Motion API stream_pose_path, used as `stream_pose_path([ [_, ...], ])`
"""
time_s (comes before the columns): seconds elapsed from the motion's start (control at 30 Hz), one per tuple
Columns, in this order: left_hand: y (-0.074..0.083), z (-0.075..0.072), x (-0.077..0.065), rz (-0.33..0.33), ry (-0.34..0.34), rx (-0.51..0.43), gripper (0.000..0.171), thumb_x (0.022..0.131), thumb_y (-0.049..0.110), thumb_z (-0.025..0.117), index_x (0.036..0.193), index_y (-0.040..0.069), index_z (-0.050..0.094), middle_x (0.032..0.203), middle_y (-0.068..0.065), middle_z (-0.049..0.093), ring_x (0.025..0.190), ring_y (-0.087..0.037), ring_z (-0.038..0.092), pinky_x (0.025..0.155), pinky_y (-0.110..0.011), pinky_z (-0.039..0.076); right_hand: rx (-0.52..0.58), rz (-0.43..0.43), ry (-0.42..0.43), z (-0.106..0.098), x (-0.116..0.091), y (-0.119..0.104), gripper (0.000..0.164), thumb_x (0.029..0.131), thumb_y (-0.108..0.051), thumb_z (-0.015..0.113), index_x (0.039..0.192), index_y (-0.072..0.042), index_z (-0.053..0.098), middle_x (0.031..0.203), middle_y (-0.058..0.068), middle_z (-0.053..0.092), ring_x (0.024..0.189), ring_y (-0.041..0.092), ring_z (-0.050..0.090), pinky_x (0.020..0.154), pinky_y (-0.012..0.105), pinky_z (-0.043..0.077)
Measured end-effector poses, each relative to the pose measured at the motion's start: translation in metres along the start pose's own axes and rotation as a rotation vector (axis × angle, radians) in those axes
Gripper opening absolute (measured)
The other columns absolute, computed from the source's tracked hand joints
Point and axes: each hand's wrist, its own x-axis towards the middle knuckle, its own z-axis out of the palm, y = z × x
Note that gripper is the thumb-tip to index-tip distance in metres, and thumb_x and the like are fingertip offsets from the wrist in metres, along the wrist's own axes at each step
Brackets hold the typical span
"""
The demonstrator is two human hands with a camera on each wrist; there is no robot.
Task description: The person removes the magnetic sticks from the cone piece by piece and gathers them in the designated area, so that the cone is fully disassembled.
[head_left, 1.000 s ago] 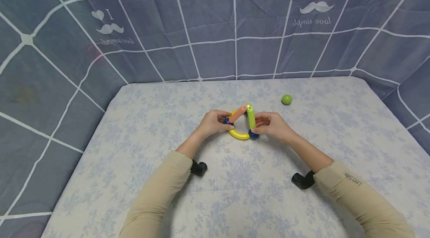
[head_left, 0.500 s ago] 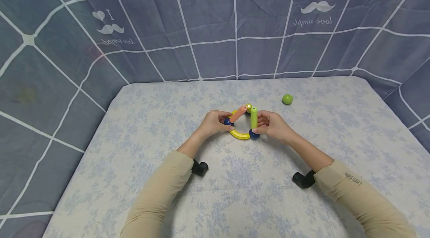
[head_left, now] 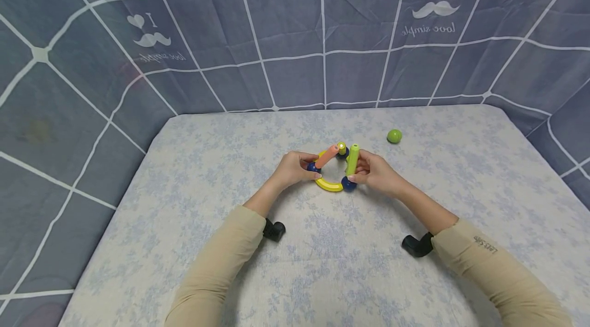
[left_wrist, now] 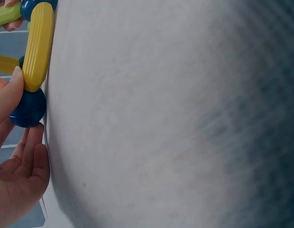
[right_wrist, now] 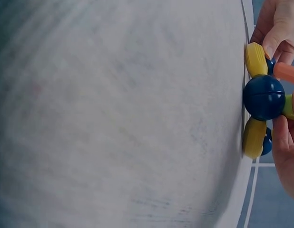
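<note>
Green stick (head_left: 353, 160): likely light, stiff; best held low. Right hand (head_left: 374, 171) pinches it; left hand (head_left: 293, 167) grips a blue ball (left_wrist: 29, 109).

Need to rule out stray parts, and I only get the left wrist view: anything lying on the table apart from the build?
Observer: Yes, a green ball, lying apart beyond the right hand.
Operator: The orange stick is cropped here. Anything on its top end?
Observer: No, that end is bare in the head view.
Operator: Does it touch the top of the light green stick?
Observer: No, a gap shows between the two tops.
</note>
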Motion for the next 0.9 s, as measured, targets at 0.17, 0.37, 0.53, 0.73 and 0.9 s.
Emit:
stream_pose_path([
  [0.17, -0.0001, 0.0002, -0.0001, 0.0, -0.003, 0.009, 0.051, 0.074, 0.014, 0.08, 0.122, 0.008, 0.063, 0.114, -0.008, 0.063, 0.09, -0.019, 0.058, 0.069, -0.025, 0.047, -0.005, 0.001, -0.005, -0.0003, 0.001, 0.0009, 0.039, 0.084, 0.009, 0.062, 0.12, 0.011, 0.046, 0.102, 0.02, 0.061, 0.092, 0.026, 0.059, 0.076, 0.023, 0.05],
  [0.37, -0.0005, 0.0, -0.0001, 0.0, -0.007, 0.013, 0.051, 0.074, 0.014, 0.08, 0.122, 0.008, 0.063, 0.115, -0.008, 0.063, 0.091, -0.019, 0.058, 0.07, -0.025, 0.048, 0.004, -0.004, -0.014, -0.0011, 0.003, 0.0031, 0.04, 0.084, 0.01, 0.061, 0.121, 0.013, 0.044, 0.105, 0.023, 0.06, 0.094, 0.028, 0.059, 0.077, 0.024, 0.051],
  [0.53, -0.0005, 0.0, 0.0007, -0.005, -0.008, 0.008, 0.051, 0.074, 0.014, 0.08, 0.122, 0.009, 0.063, 0.115, -0.007, 0.063, 0.091, -0.019, 0.058, 0.069, -0.024, 0.048, 0.021, 0.011, -0.025, -0.0024, 0.0043, 0.0047, 0.043, 0.086, 0.008, 0.059, 0.125, 0.012, 0.041, 0.11, 0.025, 0.059, 0.097, 0.029, 0.059, 0.078, 0.024, 0.05],
  [0.73, 0.0002, -0.0004, 0.001, -0.011, -0.005, 0.004, 0.051, 0.074, 0.014, 0.08, 0.121, 0.009, 0.064, 0.112, -0.007, 0.064, 0.09, -0.018, 0.058, 0.068, -0.024, 0.047, 0.036, 0.016, -0.03, -0.0025, 0.0047, 0.0047, 0.042, 0.087, 0.008, 0.058, 0.125, 0.012, 0.041, 0.111, 0.025, 0.058, 0.099, 0.031, 0.059, 0.079, 0.025, 0.051],
  [0.9, -0.0006, 0.0004, 0.0008, -0.015, -0.009, -0.006, 0.051, 0.074, 0.013, 0.08, 0.122, 0.008, 0.063, 0.113, -0.007, 0.064, 0.09, -0.018, 0.058, 0.069, -0.024, 0.047, 0.053, 0.021, -0.036, -0.0037, 0.0049, 0.0062, 0.043, 0.088, 0.008, 0.056, 0.127, 0.013, 0.038, 0.113, 0.028, 0.057, 0.101, 0.032, 0.058, 0.08, 0.025, 0.051],
])
